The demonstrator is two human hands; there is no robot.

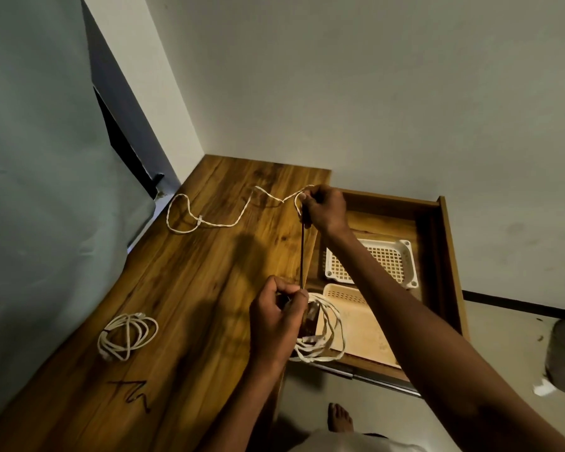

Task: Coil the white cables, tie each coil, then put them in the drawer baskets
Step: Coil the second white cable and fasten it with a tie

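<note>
My left hand (276, 316) pinches one end of a thin dark tie (302, 252) and holds a white cable coil (323, 340) that hangs at the table's right edge. My right hand (323, 208) grips the tie's far end, pulled taut between the hands; a loose white cable (216, 220) trails from beside that hand across the wooden table (193, 288). A second white coil (128, 334) lies on the table at the left. In the open drawer (444, 256) sit a white basket (388, 259) and a beige basket (362, 324).
Another dark tie (134, 391) lies on the table near the front edge. A grey sheet (30, 190) covers the table's left side. White walls meet in the corner behind. My bare foot (340, 417) stands on the floor beside the drawer.
</note>
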